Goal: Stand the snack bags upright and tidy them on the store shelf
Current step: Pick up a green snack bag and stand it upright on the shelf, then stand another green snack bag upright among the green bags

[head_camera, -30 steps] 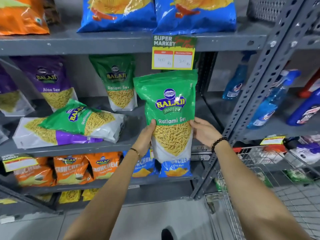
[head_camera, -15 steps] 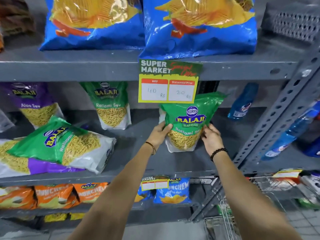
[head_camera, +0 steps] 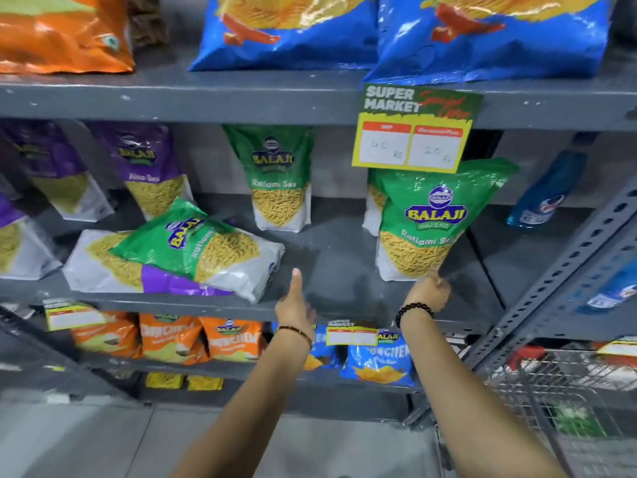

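Observation:
A green Ratlami Sev bag stands upright at the right of the grey middle shelf, with another bag partly hidden behind it. My right hand is just below it, blurred, its fingertips touching the bag's lower right edge. Holding nothing, my left hand hovers at the shelf's front edge with one finger stretched up. To the left, a second green bag lies flat on a purple and white bag. A third green bag and purple Aloo Sev bags stand at the back.
A yellow price card hangs from the upper shelf, over the top of the standing bag. Blue chip bags sit above, orange bags below. Blue spray bottles and a slotted steel post are to the right, a wire cart at lower right.
The green bag went from mid-air in both hands onto the middle shelf. Both hands have drawn back and down from it; my left hand has let go and shifted left.

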